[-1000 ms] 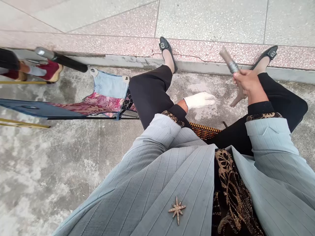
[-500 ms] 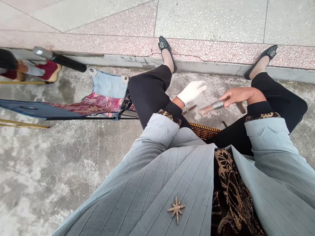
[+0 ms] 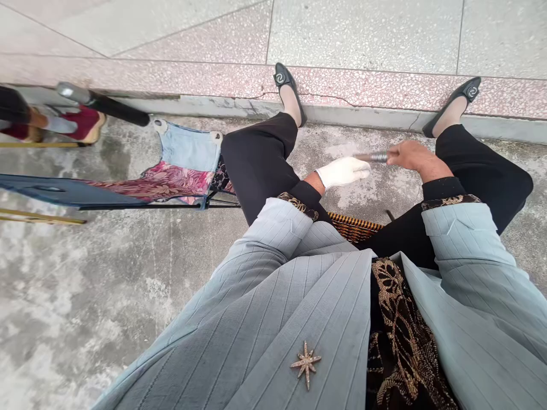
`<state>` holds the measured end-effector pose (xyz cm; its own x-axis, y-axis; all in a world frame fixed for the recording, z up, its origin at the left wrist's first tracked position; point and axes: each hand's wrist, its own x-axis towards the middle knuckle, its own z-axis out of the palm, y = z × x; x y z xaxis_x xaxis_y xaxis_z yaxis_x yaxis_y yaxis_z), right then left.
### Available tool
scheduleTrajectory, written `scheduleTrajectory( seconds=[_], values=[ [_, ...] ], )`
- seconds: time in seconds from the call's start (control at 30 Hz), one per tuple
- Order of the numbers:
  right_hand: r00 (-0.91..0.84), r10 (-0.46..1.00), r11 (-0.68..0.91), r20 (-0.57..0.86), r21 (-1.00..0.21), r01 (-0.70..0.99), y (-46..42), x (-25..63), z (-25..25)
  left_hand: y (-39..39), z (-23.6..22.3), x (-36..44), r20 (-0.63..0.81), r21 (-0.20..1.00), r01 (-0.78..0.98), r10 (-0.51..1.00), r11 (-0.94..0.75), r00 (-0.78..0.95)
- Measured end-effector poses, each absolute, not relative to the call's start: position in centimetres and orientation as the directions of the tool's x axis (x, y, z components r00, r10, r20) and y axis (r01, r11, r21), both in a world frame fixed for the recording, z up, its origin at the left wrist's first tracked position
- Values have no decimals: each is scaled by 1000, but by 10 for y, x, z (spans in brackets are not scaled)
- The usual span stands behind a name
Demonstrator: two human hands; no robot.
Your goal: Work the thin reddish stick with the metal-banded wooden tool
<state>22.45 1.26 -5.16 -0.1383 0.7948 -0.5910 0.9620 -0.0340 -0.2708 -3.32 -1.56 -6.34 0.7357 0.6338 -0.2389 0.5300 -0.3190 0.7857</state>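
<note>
My right hand [image 3: 411,155], bare, is closed on a narrow tool [image 3: 378,157] with a silvery wrapped section and a brownish end, blurred by motion. That end points left, just above the fingertips of my left hand [image 3: 344,172]. My left hand wears a white glove, its fingers pressed together. What it holds, if anything, is hidden, and I cannot tell whether the tool touches the glove. Both hands are over the concrete between my spread knees.
I sit on a woven seat [image 3: 356,226], with my feet on a raised tiled ledge [image 3: 342,85]. At the left stands a folding chair with a patterned cloth [image 3: 179,176]. Beyond it are a black tube with a silver end [image 3: 115,108] and another person's red shoe [image 3: 88,122].
My left hand has moved right and slightly down. My right hand has gone up and left, raising the tool from a slant to nearly level. The dark stick below the glove no longer shows.
</note>
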Motion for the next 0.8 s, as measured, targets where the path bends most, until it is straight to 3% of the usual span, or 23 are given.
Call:
scheduleTrajectory(
  seconds=[0.03, 0.1, 0.17, 0.2, 0.3, 0.37, 0.5, 0.57, 0.63, 0.73, 0.8],
  values=[
    [-208, 713, 26, -670, -270, 962, 12, 225, -50, -13, -64, -35, -231, 785, 532, 646, -317, 727],
    [-396, 482, 57, -782, -424, 904, 10, 228, -44, -9, -65, -38, -199, 799, 519, 681, -303, 704],
    [-580, 303, -38, -756, -618, 786, 7, 232, -33, -5, -66, -38, -176, 839, 479, 705, -258, 687],
    [-638, 298, -114, -710, -690, 715, 4, 234, -26, -4, -67, -37, -176, 870, 448, 716, -209, 676],
    [-598, 578, -297, -556, -825, 480, -3, 235, -10, -6, -68, -30, -208, 947, 323, 761, -1, 614],
    [-459, 779, -298, -427, -897, 328, -5, 231, -6, -10, -66, -26, -228, 955, 289, 779, 64, 583],
    [-226, 933, -244, -279, -955, 169, -1, 222, -16, -17, -57, -20, -246, 909, 413, 735, -52, 632],
    [-122, 949, -261, -289, -944, 203, 3, 220, -26, -20, -52, -18, -244, 891, 436, 677, -127, 695],
    [-12, 944, -298, -330, -867, 400, 8, 221, -36, -23, -49, -17, -235, 882, 433, 623, -186, 746],
    [36, 905, -272, -423, -511, 816, 13, 226, -48, -22, -48, -18, -213, 861, 444, 617, -249, 758],
    [-77, 827, -129, -557, -321, 938, 14, 228, -50, -18, -51, -24, -194, 846, 462, 653, -266, 732]
  ],
)
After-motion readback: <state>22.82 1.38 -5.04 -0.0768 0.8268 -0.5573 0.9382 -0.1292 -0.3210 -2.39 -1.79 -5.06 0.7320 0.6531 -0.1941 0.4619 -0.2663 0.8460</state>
